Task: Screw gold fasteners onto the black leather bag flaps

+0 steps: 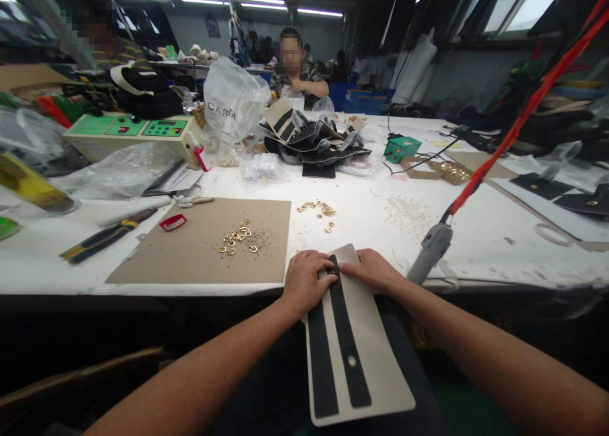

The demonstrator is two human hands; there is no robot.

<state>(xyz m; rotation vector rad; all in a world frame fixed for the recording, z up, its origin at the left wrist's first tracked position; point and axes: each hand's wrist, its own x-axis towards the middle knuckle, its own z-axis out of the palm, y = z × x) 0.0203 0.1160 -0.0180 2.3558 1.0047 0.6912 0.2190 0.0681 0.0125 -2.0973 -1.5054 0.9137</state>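
A pale panel [380, 366] with two black strips slants from my lap up to the table's front edge. My left hand [309, 277] lies over its upper left side, thumb and fingers closed on the top of the longer black strip [346, 334]. On the upper right side my right hand [368, 269] grips the panel, its thumb near the same strip end. A small light spot shows low on that strip. Just beyond my hands are small gold metal pieces [326, 210], and more gold rings [238, 236] lie on a brown board [190, 258].
A grey electric screwdriver [431, 252] hangs at the right on an orange cord. Pliers [109, 236] and a red piece [173, 223] are at the left. Stacked black pieces [314, 144], a green box [402, 149] and a control unit [133, 134] stand farther back. A person [297, 74] sits opposite.
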